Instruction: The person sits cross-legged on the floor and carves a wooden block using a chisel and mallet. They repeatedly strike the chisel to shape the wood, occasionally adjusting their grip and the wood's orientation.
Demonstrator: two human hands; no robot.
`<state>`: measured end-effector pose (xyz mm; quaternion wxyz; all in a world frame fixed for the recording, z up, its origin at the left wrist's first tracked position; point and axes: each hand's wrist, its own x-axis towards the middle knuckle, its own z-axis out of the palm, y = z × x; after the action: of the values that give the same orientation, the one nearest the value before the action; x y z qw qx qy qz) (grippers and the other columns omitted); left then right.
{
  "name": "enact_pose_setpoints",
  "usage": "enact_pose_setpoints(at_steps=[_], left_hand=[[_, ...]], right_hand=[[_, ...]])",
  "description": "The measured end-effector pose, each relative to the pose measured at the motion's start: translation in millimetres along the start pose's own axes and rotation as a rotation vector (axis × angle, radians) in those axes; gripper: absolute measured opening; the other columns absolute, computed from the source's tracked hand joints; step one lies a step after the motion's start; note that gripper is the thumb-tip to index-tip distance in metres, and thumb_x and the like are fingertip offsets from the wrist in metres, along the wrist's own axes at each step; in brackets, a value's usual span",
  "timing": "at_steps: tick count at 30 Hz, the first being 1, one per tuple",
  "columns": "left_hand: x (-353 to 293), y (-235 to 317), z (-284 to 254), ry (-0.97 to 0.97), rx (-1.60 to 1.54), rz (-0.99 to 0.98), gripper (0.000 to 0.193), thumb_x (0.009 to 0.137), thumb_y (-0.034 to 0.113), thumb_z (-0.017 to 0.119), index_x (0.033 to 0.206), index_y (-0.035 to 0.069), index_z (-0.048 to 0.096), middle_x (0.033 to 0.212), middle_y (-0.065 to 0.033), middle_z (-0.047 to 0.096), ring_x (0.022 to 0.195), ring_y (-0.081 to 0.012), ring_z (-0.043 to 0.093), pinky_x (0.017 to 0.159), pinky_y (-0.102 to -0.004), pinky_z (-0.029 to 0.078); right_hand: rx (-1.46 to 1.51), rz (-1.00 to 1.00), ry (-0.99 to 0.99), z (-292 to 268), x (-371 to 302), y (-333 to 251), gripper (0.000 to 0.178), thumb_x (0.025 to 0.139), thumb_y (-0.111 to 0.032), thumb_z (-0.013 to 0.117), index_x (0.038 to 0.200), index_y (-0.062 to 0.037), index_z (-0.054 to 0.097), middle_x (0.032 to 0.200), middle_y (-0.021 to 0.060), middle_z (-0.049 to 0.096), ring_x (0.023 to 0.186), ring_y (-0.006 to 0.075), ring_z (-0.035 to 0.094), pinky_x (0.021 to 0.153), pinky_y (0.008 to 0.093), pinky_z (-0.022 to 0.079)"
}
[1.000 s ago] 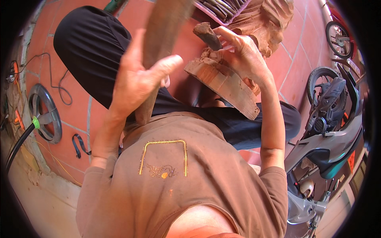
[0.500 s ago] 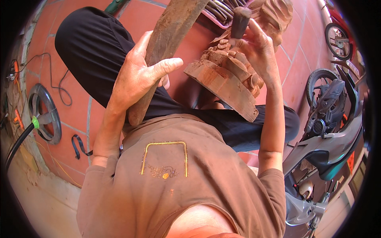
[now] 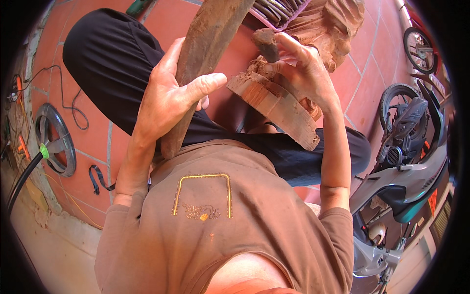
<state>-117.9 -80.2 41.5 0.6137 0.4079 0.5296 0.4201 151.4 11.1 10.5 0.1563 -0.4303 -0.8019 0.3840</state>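
Observation:
My left hand (image 3: 164, 100) is closed around a long, flat-sided wooden club (image 3: 208, 41), its thumb stretched out to the right. The club slants from the top of the view down to my lap. Between the fingers of my right hand (image 3: 311, 73) is a chisel (image 3: 266, 44), its thick dark handle leaning left; the blade is hidden. Beneath that hand lies a reddish-brown wood carving (image 3: 274, 105), its sawn flat base facing me and its far part showing carved folds (image 3: 333, 29). My right hand hides the middle of the carving.
A pink tray (image 3: 289, 22) of several slim tools stands beyond the carving. My crossed legs (image 3: 115, 63) flank the work on the red tiled floor (image 3: 88, 161). Motorbikes (image 3: 406, 171) stand at the right. A grey wheel-shaped thing (image 3: 55, 139), a strap and cables lie at the left.
My right hand and the chisel have come left and nearer to me, and the handle now tips further left. My left hand and the club have barely shifted.

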Motion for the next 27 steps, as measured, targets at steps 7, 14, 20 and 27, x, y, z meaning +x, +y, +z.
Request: enact_pose_setpoints(at_steps=[7, 14, 20, 27], left_hand=[[-2, -3, 1, -0.038, 0.01, 0.028, 0.055, 0.087, 0.022, 0.081, 0.131, 0.001, 0.055, 0.09, -0.002, 0.065, 0.073, -0.0066, 0.06, 0.064, -0.024, 0.051], [-4, 6, -3, -0.076, 0.082, 0.057, 0.055, 0.088, 0.015, 0.081, 0.133, 0.001, 0.053, 0.09, -0.0013, 0.067, 0.072, -0.0057, 0.061, 0.063, -0.0233, 0.05], [-7, 10, 5, 0.048, -0.009, 0.133, 0.049, 0.088, 0.013, 0.081, 0.127, 0.001, 0.054, 0.09, -0.0011, 0.066, 0.066, -0.0049, 0.058, 0.056, -0.0211, 0.049], [4, 6, 1, -0.084, 0.146, 0.035, 0.052, 0.087, 0.021, 0.081, 0.128, -0.001, 0.056, 0.087, -0.0041, 0.064, 0.065, -0.0085, 0.061, 0.055, -0.0249, 0.05]], right_hand=[[-0.032, -0.007, -0.047, -1, 5, -14, 0.049, 0.082, -0.003, 0.074, 0.127, -0.0156, 0.06, 0.1, 0.0138, 0.073, 0.093, 0.029, 0.072, 0.083, 0.0395, 0.06], [-0.052, 0.0, 0.012, 0, 1, -13, 0.048, 0.081, 0.002, 0.069, 0.126, -0.0154, 0.061, 0.098, 0.0132, 0.072, 0.093, 0.0289, 0.072, 0.083, 0.0398, 0.059], [-0.039, 0.024, -0.012, -2, 3, -14, 0.048, 0.082, 0.001, 0.069, 0.126, -0.0146, 0.061, 0.096, 0.0127, 0.071, 0.092, 0.0279, 0.072, 0.082, 0.0388, 0.058], [-0.061, 0.075, 0.077, -3, 5, 5, 0.047, 0.083, -0.004, 0.076, 0.126, -0.0126, 0.06, 0.098, 0.0122, 0.073, 0.09, 0.0254, 0.073, 0.08, 0.0374, 0.058]])
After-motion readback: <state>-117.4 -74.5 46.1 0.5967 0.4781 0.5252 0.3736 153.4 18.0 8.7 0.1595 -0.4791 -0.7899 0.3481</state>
